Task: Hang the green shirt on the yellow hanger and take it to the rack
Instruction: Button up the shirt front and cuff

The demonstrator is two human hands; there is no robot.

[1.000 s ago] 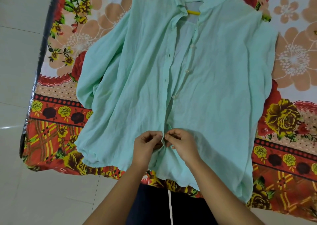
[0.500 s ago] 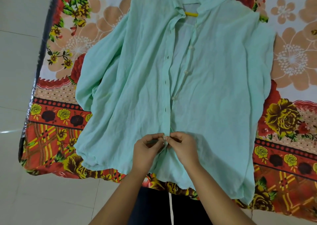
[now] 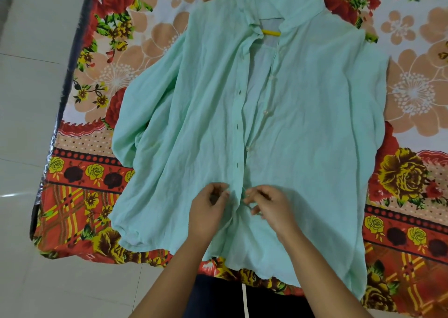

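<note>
left hand (image 3: 208, 211) pinching placket of green shirt (image 3: 303, 135) | right hand (image 3: 269, 206) pinching opposite edge | placket runs 12–6 | yellow hanger (image 3: 271, 33) at 12, right hand nearer

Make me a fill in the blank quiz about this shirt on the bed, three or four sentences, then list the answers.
1. The green shirt lies spread on a bedsheet printed with ____.
2. The only part of the hanger that shows is at the shirt's ____.
3. The left hand and right hand both work at the ____ end of the front opening.
4. The colour of the hanger is ____.

Answers: flowers; collar; lower; yellow
</note>
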